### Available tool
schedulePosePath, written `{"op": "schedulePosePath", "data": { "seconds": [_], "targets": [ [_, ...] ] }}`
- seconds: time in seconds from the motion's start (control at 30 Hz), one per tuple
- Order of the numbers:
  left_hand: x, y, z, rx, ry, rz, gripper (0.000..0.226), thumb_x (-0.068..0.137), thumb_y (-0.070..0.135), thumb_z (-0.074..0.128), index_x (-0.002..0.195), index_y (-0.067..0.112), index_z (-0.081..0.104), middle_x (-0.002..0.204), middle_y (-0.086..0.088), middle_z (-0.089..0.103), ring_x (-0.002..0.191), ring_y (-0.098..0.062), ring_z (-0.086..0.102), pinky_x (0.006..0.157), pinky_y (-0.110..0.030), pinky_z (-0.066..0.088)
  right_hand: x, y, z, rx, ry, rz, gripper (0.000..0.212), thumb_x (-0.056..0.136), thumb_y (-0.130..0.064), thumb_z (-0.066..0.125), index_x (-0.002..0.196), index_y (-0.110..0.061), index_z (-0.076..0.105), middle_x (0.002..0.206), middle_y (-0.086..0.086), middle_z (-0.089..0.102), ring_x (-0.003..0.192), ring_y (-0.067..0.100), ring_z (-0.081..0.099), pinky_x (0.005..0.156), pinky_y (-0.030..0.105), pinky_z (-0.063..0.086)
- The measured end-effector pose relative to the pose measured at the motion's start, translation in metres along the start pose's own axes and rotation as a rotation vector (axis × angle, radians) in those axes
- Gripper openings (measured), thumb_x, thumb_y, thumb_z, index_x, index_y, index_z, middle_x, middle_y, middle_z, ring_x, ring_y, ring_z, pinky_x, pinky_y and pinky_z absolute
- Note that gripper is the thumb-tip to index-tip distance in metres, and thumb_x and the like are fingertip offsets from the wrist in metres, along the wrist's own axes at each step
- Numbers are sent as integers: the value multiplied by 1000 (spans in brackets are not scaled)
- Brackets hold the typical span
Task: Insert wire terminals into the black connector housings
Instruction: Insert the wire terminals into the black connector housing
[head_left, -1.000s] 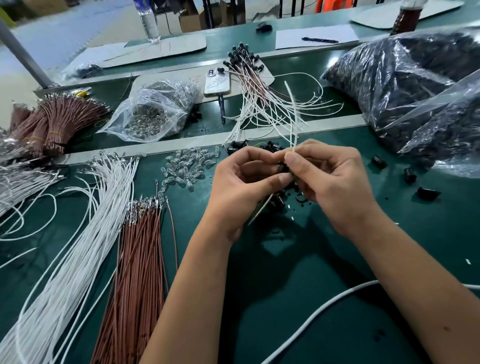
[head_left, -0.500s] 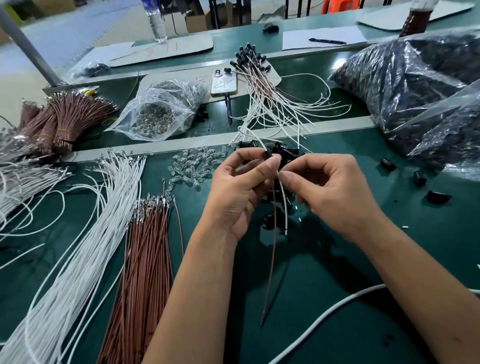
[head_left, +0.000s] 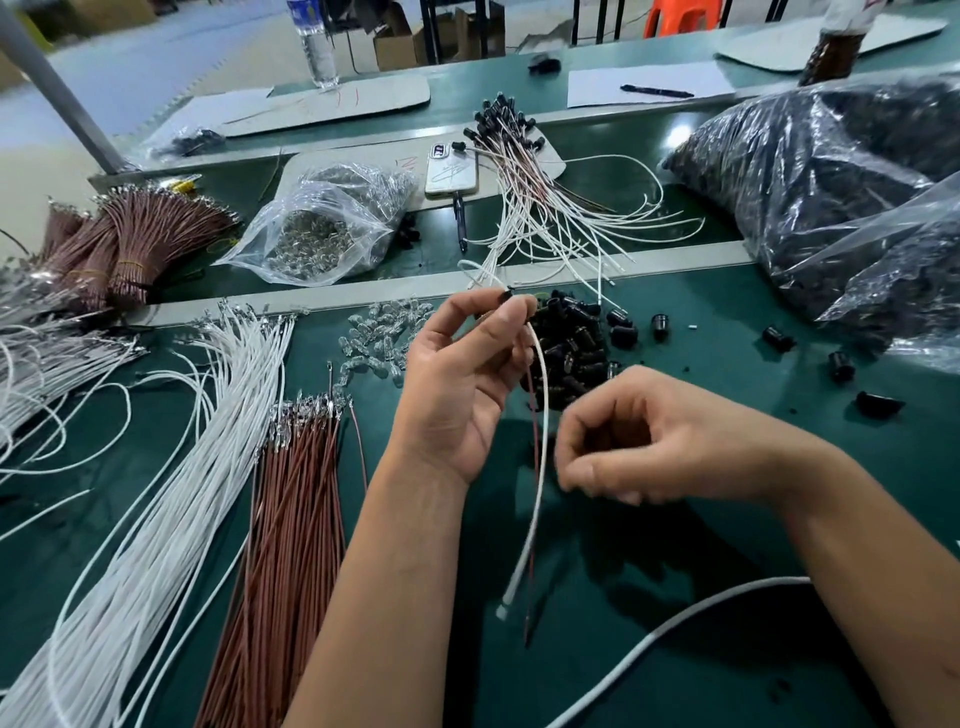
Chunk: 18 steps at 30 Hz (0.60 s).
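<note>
White wire (head_left: 540, 457) dangling from left hand (head_left: 462, 384)

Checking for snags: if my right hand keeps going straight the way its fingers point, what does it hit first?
Probably the white wire and brown wire hanging from your left hand; the right hand points left at them. Depth is unclear.

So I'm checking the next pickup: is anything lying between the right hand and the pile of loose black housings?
Nothing on the table does. The right hand hovers just near of the black housings; only the white wire and brown wire dangling from the left hand hang beside that path.
</note>
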<state>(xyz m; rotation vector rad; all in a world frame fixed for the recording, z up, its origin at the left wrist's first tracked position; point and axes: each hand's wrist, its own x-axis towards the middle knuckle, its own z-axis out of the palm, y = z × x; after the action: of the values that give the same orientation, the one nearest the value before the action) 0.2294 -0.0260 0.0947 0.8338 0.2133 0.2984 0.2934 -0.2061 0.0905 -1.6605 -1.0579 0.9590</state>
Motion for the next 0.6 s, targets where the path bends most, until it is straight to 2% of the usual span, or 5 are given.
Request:
{"op": "schedulePosePath", "data": {
  "seconds": [0.2, 0.3, 0.47, 0.53, 0.6],
  "targets": [
    [-3, -1, 5, 139, -123, 38, 21, 74, -2, 72, 73, 19, 72, 80, -12, 68, 61, -18, 56, 57, -24, 52, 13, -2, 13, 261, 444, -110, 27, 89, -33, 71, 80, -8, 71, 56, 0, 58, 38, 4, 44, 35, 14, 29],
    [-2, -2, 3, 123, -95, 27, 19, 72, 0, 79, 78, 15, 70, 82, -10, 73, 62, -15, 58, 61, -21, 53, 9, 1, 10, 187, 365, -96, 22, 92, -22, 76, 73, -12, 71, 51, 1, 56, 36, 5, 43, 36, 15, 30],
    [2, 0, -2, 7, 6, 10, 19, 71, 7, 74, 85, 13, 64, 83, -7, 75, 62, -9, 64, 61, -18, 53, -6, -1, -1, -21, -217, 127, 17, 91, -26, 75, 83, -12, 75, 62, 0, 65, 43, 7, 52, 37, 17, 35],
    [3, 0, -3, 74, 12, 15, 22, 68, 8, 77, 85, 14, 63, 84, -8, 73, 61, -11, 63, 62, -20, 52, -3, -1, 2, 14, -126, 111, 24, 91, -32, 76, 87, -8, 75, 63, 1, 65, 43, 7, 52, 36, 16, 34],
    [1, -3, -1, 195, -13, 20, 23, 66, 8, 79, 83, 14, 64, 84, -12, 68, 60, -14, 59, 59, -21, 52, 5, -1, 7, 132, 160, 38, 33, 93, -39, 74, 86, -7, 74, 63, 5, 64, 41, 8, 50, 34, 16, 32]
  ]
}}
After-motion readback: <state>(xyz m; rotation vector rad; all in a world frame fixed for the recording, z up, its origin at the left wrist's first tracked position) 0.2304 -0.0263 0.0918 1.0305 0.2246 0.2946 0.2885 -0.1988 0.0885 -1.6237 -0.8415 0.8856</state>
